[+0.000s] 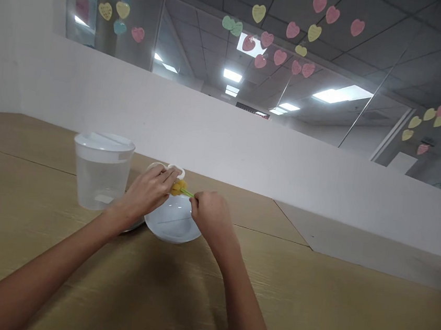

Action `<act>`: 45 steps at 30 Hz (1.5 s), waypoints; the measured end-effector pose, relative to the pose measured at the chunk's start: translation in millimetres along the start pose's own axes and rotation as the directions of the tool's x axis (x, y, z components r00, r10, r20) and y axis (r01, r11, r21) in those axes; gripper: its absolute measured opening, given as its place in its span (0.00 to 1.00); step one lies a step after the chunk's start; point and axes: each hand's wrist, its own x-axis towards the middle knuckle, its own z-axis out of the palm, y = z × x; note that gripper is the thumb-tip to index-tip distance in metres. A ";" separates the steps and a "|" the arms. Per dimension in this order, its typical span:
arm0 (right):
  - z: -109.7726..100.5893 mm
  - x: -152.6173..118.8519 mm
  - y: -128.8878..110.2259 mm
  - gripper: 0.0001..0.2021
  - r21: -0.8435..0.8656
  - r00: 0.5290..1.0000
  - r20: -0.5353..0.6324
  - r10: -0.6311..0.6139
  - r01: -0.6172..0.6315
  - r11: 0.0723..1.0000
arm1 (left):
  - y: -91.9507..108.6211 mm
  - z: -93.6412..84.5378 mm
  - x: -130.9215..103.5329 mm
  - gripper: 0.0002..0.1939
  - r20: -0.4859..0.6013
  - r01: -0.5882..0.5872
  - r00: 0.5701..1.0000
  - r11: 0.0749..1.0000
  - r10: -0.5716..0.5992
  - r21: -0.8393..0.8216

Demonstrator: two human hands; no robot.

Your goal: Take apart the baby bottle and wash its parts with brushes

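Above a white bowl [172,228], my right hand [211,214] is closed round the thin green stem of a yellow object [178,187] that looks like a flower. My left hand [150,189] is closed at the other end, its fingers touching the yellow part. A white looped item [176,170] shows just behind my left fingers; whether that hand holds it is unclear. The bowl stands on the wooden table [175,297], partly behind both hands.
A clear lidded bucket [102,179] stands left of the bowl. The dark rim of a round item [135,225] peeks out under my left wrist. Behind the table rises a white wall [215,138] with windows bearing heart-shaped notes.
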 end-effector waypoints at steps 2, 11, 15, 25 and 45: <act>2.5 2.6 -5.0 0.15 -0.027 1.000 -0.003 -0.002 0.001 1.000 | 2.7 -1.9 0.7 0.22 -0.011 0.014 1.000 1.000 -0.015 -0.028; 4.5 4.2 -9.3 0.12 -0.044 0.999 -0.022 0.026 -0.027 0.999 | 9.6 -5.7 3.1 0.25 0.081 0.142 0.988 0.975 -0.129 -0.174; -7.8 -5.4 1.2 0.11 0.104 0.999 -0.042 0.017 -0.013 0.995 | -7.4 -2.2 -0.8 0.22 0.093 0.219 0.974 0.959 -0.206 -0.178; -1.8 0.7 5.3 0.17 0.443 0.964 -0.217 0.153 -0.042 0.895 | -13.0 -2.0 -2.3 0.21 0.117 0.280 0.958 0.940 -0.261 -0.194; -6.2 -3.9 16.6 0.13 0.490 0.817 -0.556 -0.152 0.470 0.734 | -11.2 -5.6 -1.2 0.21 0.256 0.309 0.936 0.910 -0.240 -0.276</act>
